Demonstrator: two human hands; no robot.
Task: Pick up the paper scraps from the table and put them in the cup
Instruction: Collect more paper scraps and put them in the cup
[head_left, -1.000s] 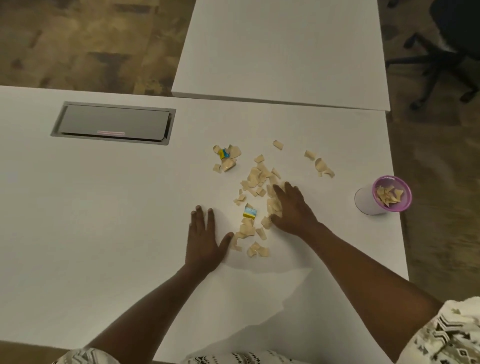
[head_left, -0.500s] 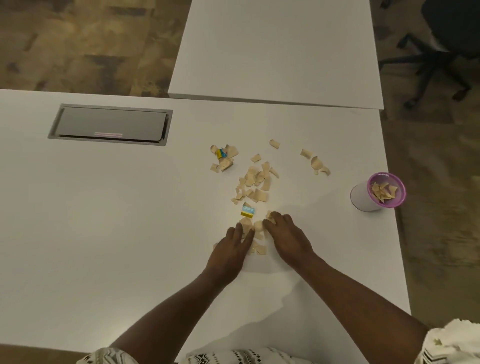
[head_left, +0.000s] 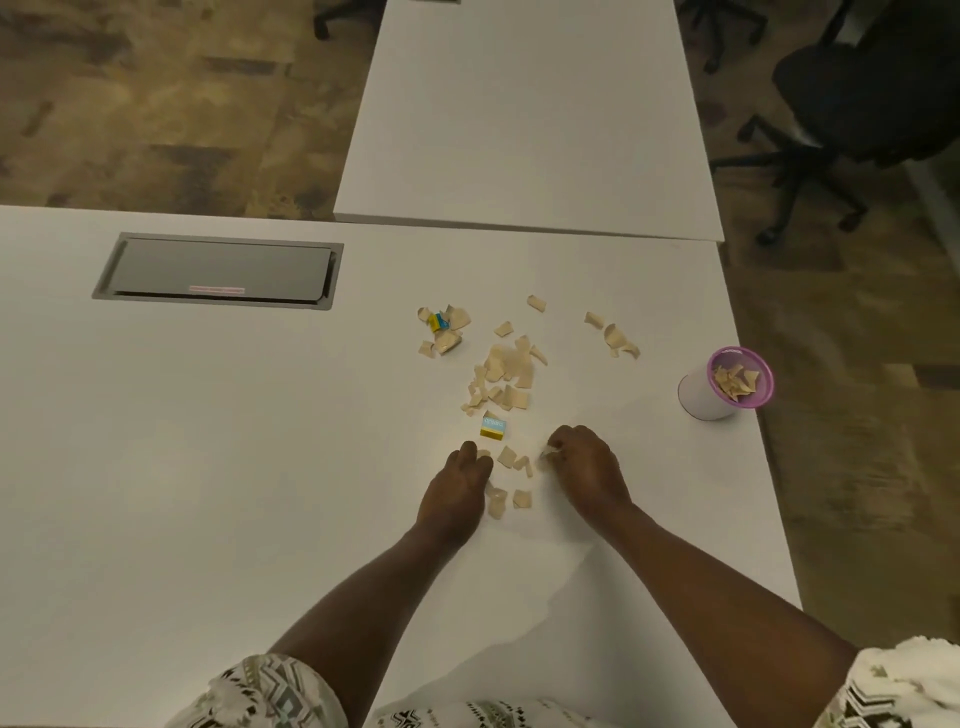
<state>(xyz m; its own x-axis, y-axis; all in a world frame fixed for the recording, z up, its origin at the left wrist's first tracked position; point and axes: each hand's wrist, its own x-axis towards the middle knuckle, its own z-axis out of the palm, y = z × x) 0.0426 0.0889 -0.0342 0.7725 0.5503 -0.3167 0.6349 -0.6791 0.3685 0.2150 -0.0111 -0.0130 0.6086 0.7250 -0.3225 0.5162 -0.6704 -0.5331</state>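
Several tan paper scraps (head_left: 506, 374) lie scattered on the white table (head_left: 208, 467), with a yellow and blue scrap (head_left: 493, 427) among them. A few more scraps (head_left: 511, 460) lie between my hands. My left hand (head_left: 457, 491) rests on the table with fingers together, touching the scraps beside it. My right hand (head_left: 587, 467) is curled, its fingertips pinching small scraps off the table. The cup (head_left: 724, 384), white with a purple rim, stands near the right table edge and holds several scraps.
A grey cable hatch (head_left: 218, 273) is set into the table at the far left. A second white table (head_left: 524, 119) adjoins at the back. A black office chair (head_left: 857, 104) stands on the floor to the right, past the table's right edge.
Both hands swept inward and toward me, dragging scraps into a small group. The left hand came in from the left; the right hand has curled and now pinches scraps.
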